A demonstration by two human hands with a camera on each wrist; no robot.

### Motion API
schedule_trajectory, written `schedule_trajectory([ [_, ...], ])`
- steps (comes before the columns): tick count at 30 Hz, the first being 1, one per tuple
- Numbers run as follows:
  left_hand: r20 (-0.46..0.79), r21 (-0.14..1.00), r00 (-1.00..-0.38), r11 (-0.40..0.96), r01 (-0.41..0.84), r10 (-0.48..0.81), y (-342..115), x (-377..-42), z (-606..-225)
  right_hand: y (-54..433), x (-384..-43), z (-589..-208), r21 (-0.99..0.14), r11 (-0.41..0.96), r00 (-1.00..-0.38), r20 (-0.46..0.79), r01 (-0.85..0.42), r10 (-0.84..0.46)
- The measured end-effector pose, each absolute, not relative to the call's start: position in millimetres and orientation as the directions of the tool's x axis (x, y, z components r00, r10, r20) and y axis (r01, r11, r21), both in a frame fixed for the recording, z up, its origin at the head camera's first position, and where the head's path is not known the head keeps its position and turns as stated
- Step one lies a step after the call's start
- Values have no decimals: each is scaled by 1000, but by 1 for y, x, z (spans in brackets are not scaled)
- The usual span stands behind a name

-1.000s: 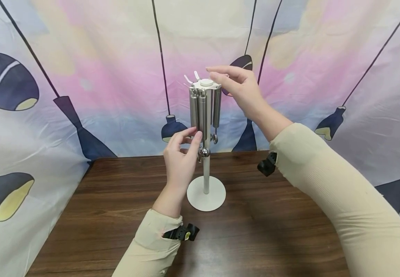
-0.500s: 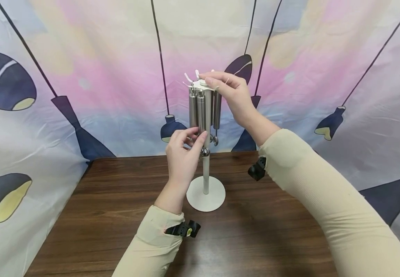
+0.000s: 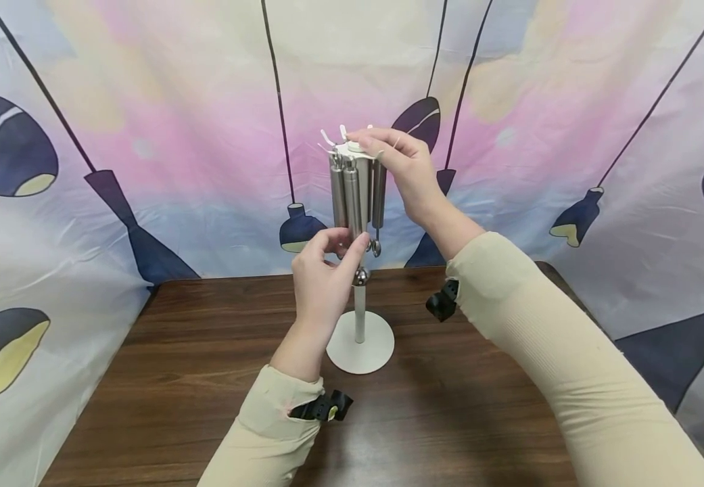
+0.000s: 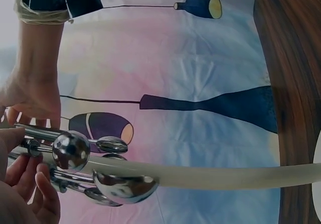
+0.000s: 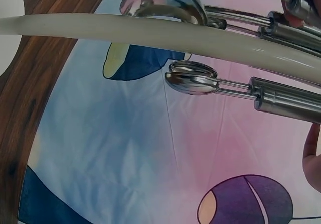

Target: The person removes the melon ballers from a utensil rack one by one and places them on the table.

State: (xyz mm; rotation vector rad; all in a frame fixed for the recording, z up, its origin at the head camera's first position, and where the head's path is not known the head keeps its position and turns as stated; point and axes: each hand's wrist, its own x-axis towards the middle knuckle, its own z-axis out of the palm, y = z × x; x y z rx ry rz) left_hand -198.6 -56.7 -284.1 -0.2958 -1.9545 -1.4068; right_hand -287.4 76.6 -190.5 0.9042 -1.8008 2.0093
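A white utensil stand (image 3: 360, 304) with upturned hooks rises from a round base. Several steel spoons with thick cylindrical handles (image 3: 378, 193) hang from its top, bowls down. My left hand (image 3: 322, 281) pinches the lower part of a front spoon between thumb and fingers; its round bowl (image 4: 71, 150) shows just below them. At the top, my right hand (image 3: 409, 166) pinches the stand's hooked head beside its round cap (image 3: 354, 145), fingertips partly hidden. In the right wrist view, more spoon bowls (image 5: 190, 78) hang next to the pole (image 5: 125, 32).
The stand's white base (image 3: 360, 358) rests on a dark wooden table (image 3: 205, 338). Behind it hangs a pastel cloth (image 3: 205, 135) printed with dark lamps. A black wrist camera (image 3: 443, 301) is strapped to each sleeve.
My right hand has come left and down onto the stand's head, with its fingertips now at the cap. The left hand has shifted slightly right, staying around the front spoon.
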Motion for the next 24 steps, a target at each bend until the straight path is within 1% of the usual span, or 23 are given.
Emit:
schedule_trajectory([
  [3, 630, 766, -748, 325, 554, -209, -58, -195, -282, 77, -287, -189, -784, -177, -758, 621, -595, -202],
  [7, 624, 777, -750, 270, 569, -217, -59, -190, -280, 78, -287, -186, -790, -182, -759, 613, -586, -220],
  [12, 627, 776, -747, 263, 573, -220, -60, -185, -277, 78, -287, -183, -793, -217, -760, 608, -569, -229],
  [18, 628, 775, -748, 261, 576, -213, -62, -177, -277, 75, -289, -184, -764, -325, -753, 629, -557, -190],
  [21, 627, 777, -749, 243, 580, -214, -63, -172, -277, 73, -289, -185, -762, -352, -771, 619, -544, -149],
  [24, 626, 779, -750, 232, 583, -215, -65, -166, -279, 73, -288, -185, -788, -373, -808, 571, -490, -146],
])
